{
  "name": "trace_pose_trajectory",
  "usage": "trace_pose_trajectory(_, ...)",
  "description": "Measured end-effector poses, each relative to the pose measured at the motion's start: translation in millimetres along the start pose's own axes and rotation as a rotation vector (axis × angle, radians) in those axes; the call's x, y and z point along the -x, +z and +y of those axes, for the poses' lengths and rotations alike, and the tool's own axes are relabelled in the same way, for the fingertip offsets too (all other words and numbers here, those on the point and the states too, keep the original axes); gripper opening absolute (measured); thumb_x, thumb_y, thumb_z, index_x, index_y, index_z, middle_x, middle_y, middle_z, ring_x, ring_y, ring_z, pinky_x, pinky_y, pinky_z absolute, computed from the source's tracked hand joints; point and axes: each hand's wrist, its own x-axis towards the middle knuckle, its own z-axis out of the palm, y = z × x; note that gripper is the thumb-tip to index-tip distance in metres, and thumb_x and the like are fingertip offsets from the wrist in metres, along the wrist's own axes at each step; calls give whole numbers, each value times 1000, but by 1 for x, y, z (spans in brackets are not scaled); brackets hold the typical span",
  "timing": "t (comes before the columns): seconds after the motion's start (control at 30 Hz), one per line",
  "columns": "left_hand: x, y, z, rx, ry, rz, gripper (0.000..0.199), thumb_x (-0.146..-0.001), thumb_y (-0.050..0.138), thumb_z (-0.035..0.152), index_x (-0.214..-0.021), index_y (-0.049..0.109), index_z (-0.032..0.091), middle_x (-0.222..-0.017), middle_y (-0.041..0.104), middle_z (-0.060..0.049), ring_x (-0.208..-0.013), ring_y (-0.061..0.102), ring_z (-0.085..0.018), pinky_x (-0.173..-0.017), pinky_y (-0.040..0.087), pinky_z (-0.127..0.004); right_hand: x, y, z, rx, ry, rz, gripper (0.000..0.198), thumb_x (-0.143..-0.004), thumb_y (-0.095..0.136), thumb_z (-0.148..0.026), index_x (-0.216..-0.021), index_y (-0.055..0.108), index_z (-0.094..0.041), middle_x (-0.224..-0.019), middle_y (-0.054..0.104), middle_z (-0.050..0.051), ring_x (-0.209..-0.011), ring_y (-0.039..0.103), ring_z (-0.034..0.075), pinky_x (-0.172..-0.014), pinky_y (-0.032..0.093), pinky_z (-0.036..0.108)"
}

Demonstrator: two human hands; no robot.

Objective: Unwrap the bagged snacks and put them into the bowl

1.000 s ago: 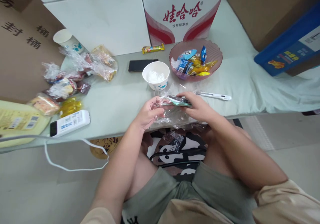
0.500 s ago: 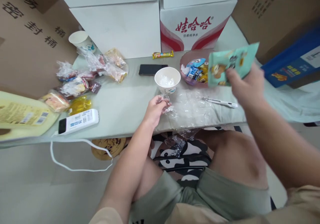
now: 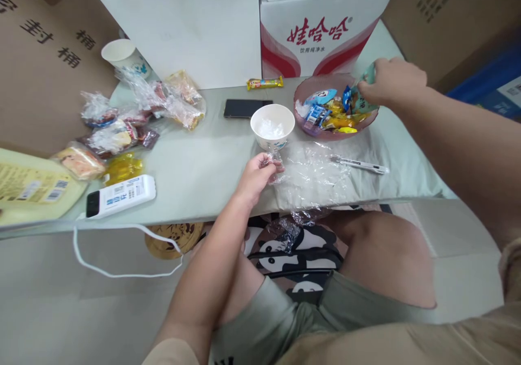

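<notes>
My right hand (image 3: 393, 83) is closed on a mint-green snack packet (image 3: 364, 102), tipped down into the right side of a pink translucent bowl (image 3: 299, 91). Much of the packet is hidden by the hand and the bowl's contents. Several blue and yellow wrapped snacks (image 3: 325, 110) fill the bowl. My left hand (image 3: 260, 174) pinches the edge of a crumpled sheet of clear plastic wrap (image 3: 309, 178), which spreads over the table and hangs past its front edge. Just beyond that hand stands a white paper cup (image 3: 272, 129) with something clear and crinkled inside.
A utility knife (image 3: 362, 165) lies on the wrap's right side. Behind the cup are a dark phone (image 3: 246, 108) and a yellow snack bar (image 3: 264, 83). Wrapped foods (image 3: 118, 137), another paper cup (image 3: 124, 56) and a white corded device (image 3: 122, 196) occupy the left. White cartons (image 3: 183, 39) line the back.
My right hand has carried the mint-green packet from in front of the bowl back and down into its right side. My left hand stays at the wrap. The view has shifted slightly.
</notes>
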Motion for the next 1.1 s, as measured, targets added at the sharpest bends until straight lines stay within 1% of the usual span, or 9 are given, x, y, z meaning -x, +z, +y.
trace_pose_trajectory(0.13,1,-2,0,-12,16,1,18,-69,61,7,-72,47,18,-90,69,-2,-80,71,-13,-57,44,-20,25,-15,1,-122,-39,153,54,-97,56,-31,-141,48,-1,-145,50,30,-131,53,31,-95,40,45)
trace_pose_trajectory(0.27,2,-4,2,-18,28,24,23,-65,65,5,-75,49,19,-92,69,-3,-80,70,-15,-60,46,-22,90,0,2,-373,-367,339,25,-90,47,-14,-105,67,-10,-99,71,12,-93,65,18,-84,45,34)
trace_pose_trajectory(0.37,2,-7,3,-7,56,27,33,-62,68,6,-76,42,21,-90,70,-2,-82,71,-15,-63,48,-22,156,36,-3,-553,-689,138,17,-89,51,-23,-96,66,-20,-89,74,7,-77,67,20,-71,50,34)
trace_pose_trajectory(0.43,4,-10,4,-12,75,36,39,-62,70,8,-78,37,22,-90,71,-1,-83,71,-15,-64,49,-21,193,59,-5,-538,-799,16,24,-92,53,-28,-110,66,-20,-104,75,10,-95,70,26,-85,53,42)
trace_pose_trajectory(0.57,8,-22,7,16,89,103,48,-63,73,11,-89,36,25,-95,72,0,-85,72,-16,-67,51,-22,239,75,-5,-481,-815,17,41,-93,58,-38,-130,61,-21,-140,63,15,-135,53,37,-109,42,57)
trace_pose_trajectory(0.73,9,-38,11,16,61,157,70,-59,74,8,-114,37,33,-102,65,0,-86,73,-17,-67,53,-24,276,81,-14,-416,-939,23,42,-90,66,-42,-127,63,-22,-129,68,14,-130,57,36,-108,42,53)
trace_pose_trajectory(0.83,7,-49,13,16,104,250,72,-59,73,8,-118,41,34,-103,59,1,-85,69,-14,-71,54,-25,286,95,-25,-314,-925,49,43,-89,66,-25,-131,63,-25,-138,65,12,-136,54,35,-111,38,53)
trace_pose_trajectory(1.0,13,-70,10,-299,397,485,28,-70,72,23,-96,59,25,-115,57,-3,-106,60,-16,-84,51,-24,274,102,-30,-487,-916,109,20,-98,52,-20,-102,70,-27,-119,75,5,-121,66,24,-110,40,45)
trace_pose_trajectory(1.1,21,-81,7,-455,429,521,39,-68,78,27,-103,62,27,-132,53,-6,-123,53,-23,-97,49,-33,264,95,-27,-610,-869,93,22,-98,48,-22,-97,70,-26,-95,78,3,-88,73,20,-95,50,40)
